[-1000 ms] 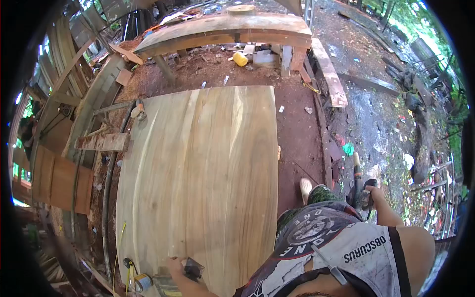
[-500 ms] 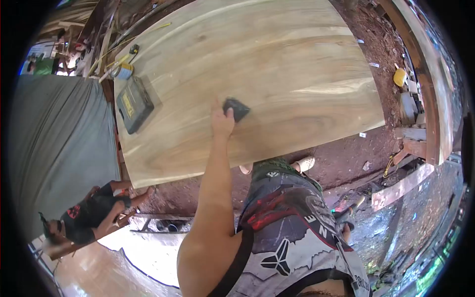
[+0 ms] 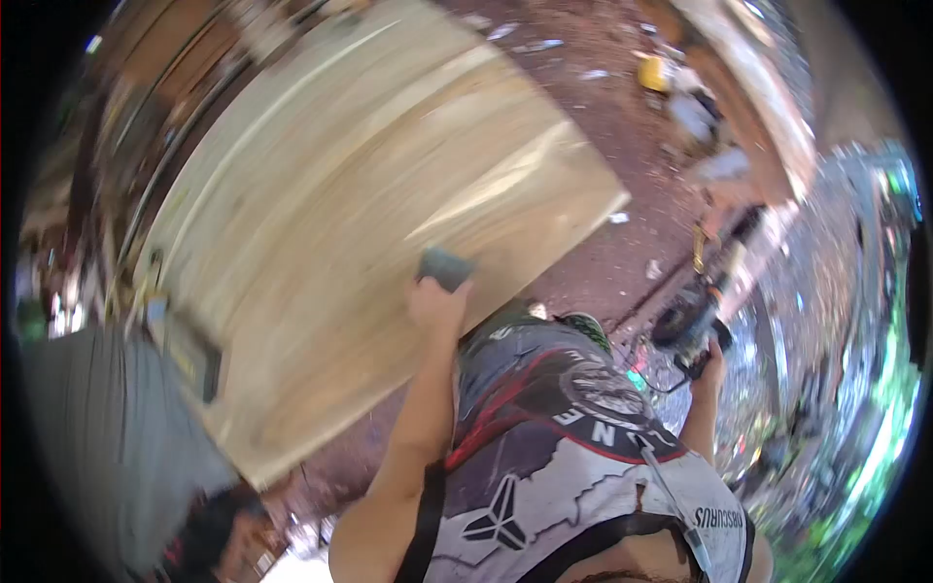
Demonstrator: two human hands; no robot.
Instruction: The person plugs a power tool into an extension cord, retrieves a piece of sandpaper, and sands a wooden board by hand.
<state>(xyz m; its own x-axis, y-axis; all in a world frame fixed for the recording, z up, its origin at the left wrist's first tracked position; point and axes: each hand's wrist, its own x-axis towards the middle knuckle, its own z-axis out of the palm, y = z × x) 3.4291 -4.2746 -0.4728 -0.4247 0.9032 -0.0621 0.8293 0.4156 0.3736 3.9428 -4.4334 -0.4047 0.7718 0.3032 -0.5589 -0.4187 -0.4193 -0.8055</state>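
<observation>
My left hand (image 3: 437, 303) is closed on a dark grey rectangular pad (image 3: 446, 269), which lies against the pale wooden slab (image 3: 321, 223) near its close edge. Whether the pad is sandpaper or a block cannot be made out. Off to the right, away from the slab, my right hand (image 3: 711, 365) is wrapped round the dark handle of a corded power tool (image 3: 685, 325). The tool has a black rounded head and an orange band on its body. Motion blur softens its details.
A dark tool case (image 3: 194, 355) sits on the slab's left end, beside a grey cloth (image 3: 107, 428). Another person (image 3: 219, 534) is at the lower left, blurred. A timber frame (image 3: 748, 107) and a yellow object (image 3: 653, 73) lie to the right, over reddish ground.
My view has swung to the right, so the slab appears rotated and shifted left. My left hand with the pad is nearer the slab's close edge. My right hand and the power tool have come into fuller view.
</observation>
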